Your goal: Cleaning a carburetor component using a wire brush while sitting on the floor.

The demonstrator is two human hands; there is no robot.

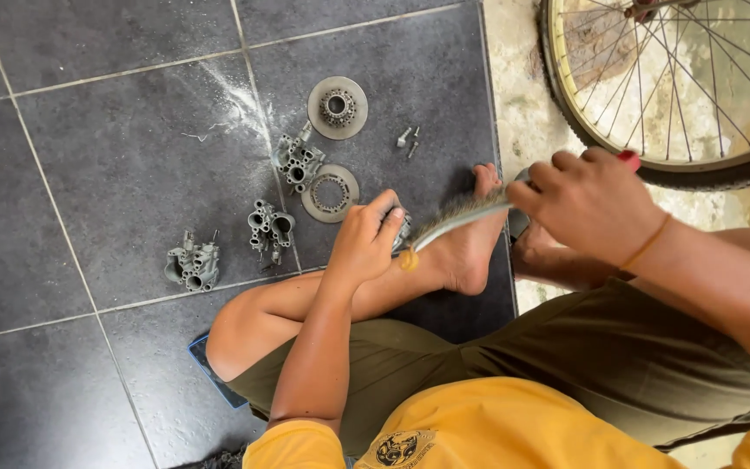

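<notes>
I sit cross-legged on a dark tiled floor. My left hand [365, 241] is closed around a small grey metal part [403, 233], mostly hidden by the fingers. My right hand [582, 201] grips the red handle [628, 159] of a brush [462, 213], and its bristles lie against the part in my left hand, above my bare foot [472, 234].
On the tiles lie three grey carburettor-like castings [193, 265] [271, 227] [297, 161], two round toothed discs [338, 108] [331, 193] and small screws [408, 139]. A bicycle wheel [679, 87] stands at upper right over rough concrete. A blue pad [210, 369] pokes out from under my knee.
</notes>
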